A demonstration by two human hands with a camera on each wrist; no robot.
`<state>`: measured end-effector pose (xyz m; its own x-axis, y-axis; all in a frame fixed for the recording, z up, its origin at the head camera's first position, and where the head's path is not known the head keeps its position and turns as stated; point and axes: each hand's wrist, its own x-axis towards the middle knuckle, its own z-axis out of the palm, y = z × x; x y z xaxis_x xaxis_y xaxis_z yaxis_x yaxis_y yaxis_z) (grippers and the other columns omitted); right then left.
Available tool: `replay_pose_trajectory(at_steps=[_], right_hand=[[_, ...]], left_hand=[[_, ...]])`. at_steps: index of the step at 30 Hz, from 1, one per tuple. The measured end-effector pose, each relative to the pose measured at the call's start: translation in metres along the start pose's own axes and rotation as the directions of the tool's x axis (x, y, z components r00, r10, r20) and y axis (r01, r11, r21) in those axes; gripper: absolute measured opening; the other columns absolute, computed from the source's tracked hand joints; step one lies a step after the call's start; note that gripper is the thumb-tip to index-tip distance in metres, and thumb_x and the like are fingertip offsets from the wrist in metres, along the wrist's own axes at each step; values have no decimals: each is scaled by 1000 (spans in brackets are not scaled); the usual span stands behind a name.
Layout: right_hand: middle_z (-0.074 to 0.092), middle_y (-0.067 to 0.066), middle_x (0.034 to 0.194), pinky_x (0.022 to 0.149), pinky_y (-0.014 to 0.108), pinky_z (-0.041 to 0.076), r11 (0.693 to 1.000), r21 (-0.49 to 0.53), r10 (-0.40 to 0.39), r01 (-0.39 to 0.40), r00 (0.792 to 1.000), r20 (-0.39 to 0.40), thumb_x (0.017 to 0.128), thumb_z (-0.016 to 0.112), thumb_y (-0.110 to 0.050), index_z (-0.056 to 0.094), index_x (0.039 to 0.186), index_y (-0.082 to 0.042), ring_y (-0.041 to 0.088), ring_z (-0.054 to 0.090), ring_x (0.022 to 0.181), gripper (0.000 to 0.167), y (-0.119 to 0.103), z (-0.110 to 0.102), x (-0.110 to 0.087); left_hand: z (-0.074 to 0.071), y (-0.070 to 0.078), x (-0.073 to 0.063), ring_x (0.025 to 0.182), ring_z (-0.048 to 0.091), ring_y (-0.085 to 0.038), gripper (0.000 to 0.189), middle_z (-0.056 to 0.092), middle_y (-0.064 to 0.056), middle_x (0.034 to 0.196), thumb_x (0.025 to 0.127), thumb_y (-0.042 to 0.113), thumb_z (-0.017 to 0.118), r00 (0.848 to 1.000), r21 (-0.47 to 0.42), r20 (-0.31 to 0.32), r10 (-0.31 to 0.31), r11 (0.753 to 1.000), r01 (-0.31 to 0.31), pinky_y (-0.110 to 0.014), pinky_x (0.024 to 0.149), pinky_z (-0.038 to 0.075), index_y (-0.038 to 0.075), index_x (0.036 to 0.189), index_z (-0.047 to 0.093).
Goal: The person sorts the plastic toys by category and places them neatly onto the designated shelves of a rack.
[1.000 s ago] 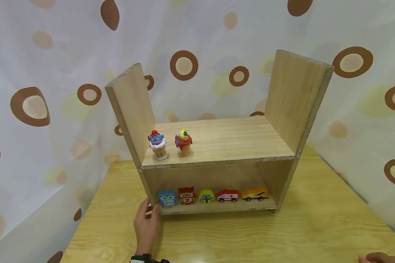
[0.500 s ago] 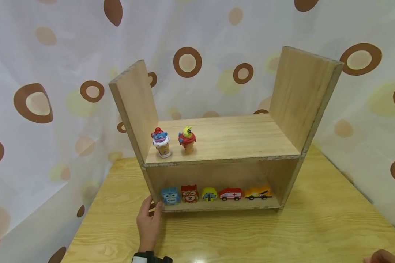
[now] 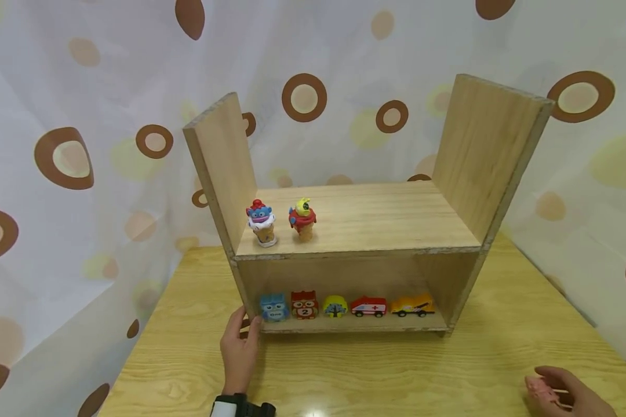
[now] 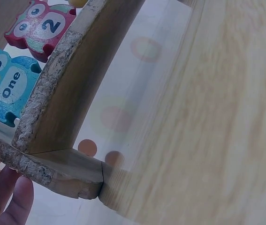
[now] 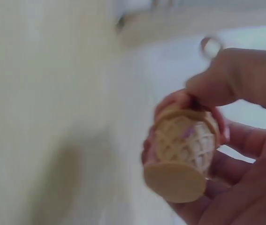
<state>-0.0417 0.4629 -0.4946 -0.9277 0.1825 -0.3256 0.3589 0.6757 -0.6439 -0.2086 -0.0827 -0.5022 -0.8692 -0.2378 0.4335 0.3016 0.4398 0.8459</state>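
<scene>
My left hand point(image 3: 240, 350) grips the lower left corner of a two-level wooden shelf point(image 3: 386, 217); in the left wrist view its fingers point(image 4: 20, 199) lie against the outer side of the panel. At the lower right of the head view, my right hand point(image 3: 574, 394) holds a pink ice-cream cone toy point(image 5: 184, 145), its waffle base turned to the right wrist camera. On the upper level stand two more cone toys, a blue-faced one with white icing point(image 3: 262, 225) and a red one with a yellow top point(image 3: 304, 220).
Along the lower level stand a blue owl block point(image 3: 274, 308), a red owl block point(image 3: 305, 305), a yellow tree block point(image 3: 335, 306), a red-and-white ambulance point(image 3: 368, 307) and an orange truck point(image 3: 413, 305). Beneath the shelf is a wood-grain table point(image 3: 375, 370); spotted cloth point(image 3: 344, 52) hangs behind.
My right hand has come further into the head view from the lower right, with the pink cone toy now showing. My left hand stays on the shelf corner. The head view has shifted slightly.
</scene>
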Motion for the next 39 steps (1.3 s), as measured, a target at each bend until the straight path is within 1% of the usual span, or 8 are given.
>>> replay_pose_trajectory(at_steps=[2, 8, 12, 15, 25, 30, 34, 39], right_hand=[[61, 29, 123, 71, 24, 54, 998, 66, -20, 25, 997, -71, 101, 56, -32, 31, 142, 17, -9, 58, 86, 69, -26, 8, -2], [57, -33, 104, 68, 17, 53, 952, 240, -118, 191, 951, -286, 101, 58, -30, 46, 139, -2, -23, 51, 88, 49, -88, 18, -17], [64, -27, 108, 68, 18, 55, 763, 481, -260, 431, 887, -383, 97, 60, -5, 51, 132, -12, -12, 63, 95, 37, -119, 23, -25], [68, -14, 117, 73, 17, 56, 616, 531, -370, 581, 809, -457, 92, 61, 9, 53, 132, -9, -4, 66, 102, 45, -144, 25, -32], [63, -4, 124, 81, 11, 51, 559, 193, -631, 806, 565, -532, 84, 61, 20, 48, 137, 6, 0, 62, 109, 56, -223, 14, -52], [61, -7, 123, 81, 9, 50, 521, 61, -704, 851, 470, -533, 81, 62, 23, 46, 140, 6, 0, 61, 106, 63, -254, 0, -53], [62, -6, 122, 82, 8, 51, 490, 41, -720, 871, 430, -545, 80, 64, 23, 47, 139, 6, 1, 62, 105, 64, -271, -9, -51], [62, -6, 125, 84, 8, 51, 458, 70, -722, 886, 417, -553, 80, 63, 24, 48, 141, 5, 1, 62, 107, 65, -288, -14, -46]], left_hand=[[0, -1, 1, 94, 62, -6, 33, 68, -6, 122, 96, 15, 65, 1000, -2, 1, 2, 1000, -2, -22, 73, 54, 12, 129, 64], [0, -1, 0, 94, 60, -2, 33, 68, -5, 121, 96, 15, 66, 1000, -8, -17, 5, 1000, -5, -22, 73, 54, 13, 128, 64], [1, -1, 2, 95, 63, -8, 33, 68, -6, 122, 96, 16, 65, 1000, -3, -10, 16, 1000, -16, -22, 74, 55, 11, 129, 64], [1, -2, 3, 96, 64, -13, 33, 68, -6, 123, 97, 17, 64, 1000, 0, -5, 15, 1000, -15, -23, 75, 55, 11, 130, 63], [2, -2, 1, 96, 66, -18, 34, 68, -7, 123, 96, 14, 65, 1000, -13, -11, 11, 1000, -11, -23, 74, 54, 12, 130, 63], [2, 0, 0, 99, 65, -18, 36, 67, -6, 126, 97, 16, 64, 999, -17, 15, -35, 999, 36, -23, 76, 54, 14, 133, 62], [2, 0, 0, 99, 65, -19, 36, 67, -6, 125, 97, 17, 64, 999, -21, 15, -35, 999, 35, -23, 76, 54, 13, 132, 62], [1, -2, 0, 100, 66, -22, 36, 67, -7, 126, 97, 18, 64, 1000, -27, 17, -26, 999, 27, -24, 75, 53, 13, 132, 62]])
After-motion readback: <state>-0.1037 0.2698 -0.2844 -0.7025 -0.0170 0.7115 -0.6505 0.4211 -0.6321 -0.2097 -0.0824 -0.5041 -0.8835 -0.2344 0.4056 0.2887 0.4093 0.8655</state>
